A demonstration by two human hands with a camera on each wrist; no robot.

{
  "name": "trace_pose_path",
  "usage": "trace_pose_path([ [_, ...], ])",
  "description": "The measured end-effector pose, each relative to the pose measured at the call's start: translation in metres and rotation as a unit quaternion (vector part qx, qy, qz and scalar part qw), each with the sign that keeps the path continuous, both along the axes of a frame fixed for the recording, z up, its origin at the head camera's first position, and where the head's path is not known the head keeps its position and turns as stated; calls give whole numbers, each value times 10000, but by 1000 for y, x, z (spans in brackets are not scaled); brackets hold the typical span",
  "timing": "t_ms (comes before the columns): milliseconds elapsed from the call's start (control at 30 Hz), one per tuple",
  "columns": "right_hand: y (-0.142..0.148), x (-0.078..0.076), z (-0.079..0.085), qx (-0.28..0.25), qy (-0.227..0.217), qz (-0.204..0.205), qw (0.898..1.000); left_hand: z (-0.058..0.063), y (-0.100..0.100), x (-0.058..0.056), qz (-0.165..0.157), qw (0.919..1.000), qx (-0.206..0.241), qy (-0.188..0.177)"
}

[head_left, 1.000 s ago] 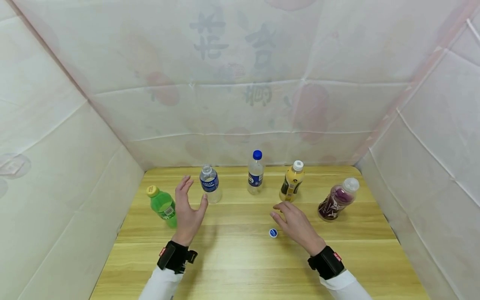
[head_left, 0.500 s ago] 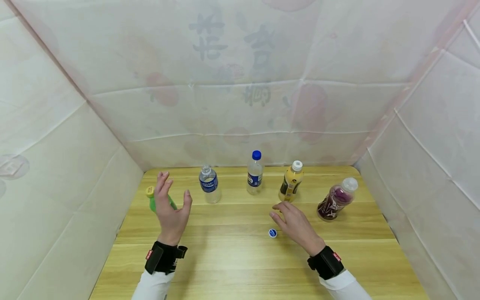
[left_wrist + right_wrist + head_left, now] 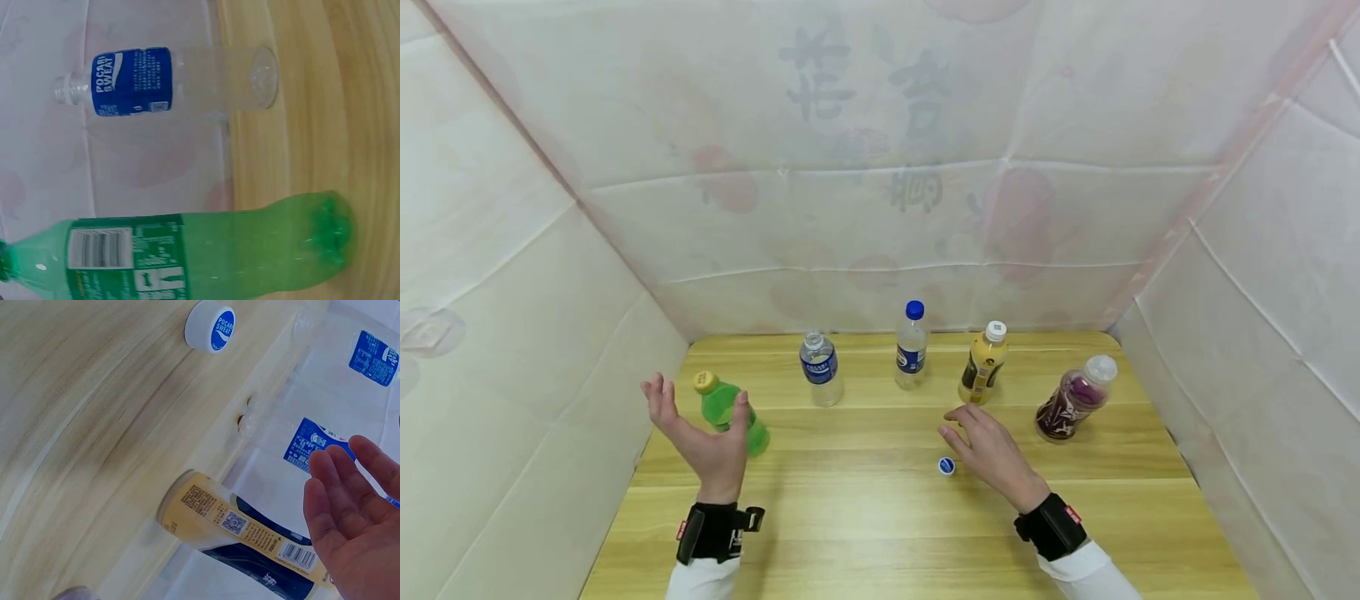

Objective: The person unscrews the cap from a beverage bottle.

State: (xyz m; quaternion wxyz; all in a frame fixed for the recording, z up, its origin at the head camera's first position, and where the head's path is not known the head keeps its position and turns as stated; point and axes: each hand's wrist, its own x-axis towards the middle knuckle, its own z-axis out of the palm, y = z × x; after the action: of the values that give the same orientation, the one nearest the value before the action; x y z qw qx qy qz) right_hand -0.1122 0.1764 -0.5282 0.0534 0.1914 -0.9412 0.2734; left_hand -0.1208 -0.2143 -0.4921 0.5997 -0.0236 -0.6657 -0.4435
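One left hand [image 3: 709, 450] near curvy green bottle [image 3: 219, 253], probably plastic

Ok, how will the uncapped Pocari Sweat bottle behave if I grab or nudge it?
The uncapped Pocari Sweat bottle shows no liquid through its clear walls, so it's probably light. Standing tall and upright, it may tip if pushed high up. Its open mouth would let air escape, so the plastic could give under a firm squeeze.
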Motion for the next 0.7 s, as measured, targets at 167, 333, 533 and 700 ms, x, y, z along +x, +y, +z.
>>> trace_pose_path([
  [167, -1, -1, -1, 16, 20, 10, 10000, -21, -8, 6, -167, 9936, 421, -1037],
  [333, -1, 0, -2, 17, -9, -19, 10000, -35, -8, 10, -550, 9619, 1382, -2295],
  [533, 0, 0, -2, 36, -63, -15, 10000, -52, -9, 7, -1009, 9278, 2064, -2938],
  [700, 0, 0, -4, 42, -23, -38, 10000, -67, -16, 3, -949, 9185, 1963, -3300],
])
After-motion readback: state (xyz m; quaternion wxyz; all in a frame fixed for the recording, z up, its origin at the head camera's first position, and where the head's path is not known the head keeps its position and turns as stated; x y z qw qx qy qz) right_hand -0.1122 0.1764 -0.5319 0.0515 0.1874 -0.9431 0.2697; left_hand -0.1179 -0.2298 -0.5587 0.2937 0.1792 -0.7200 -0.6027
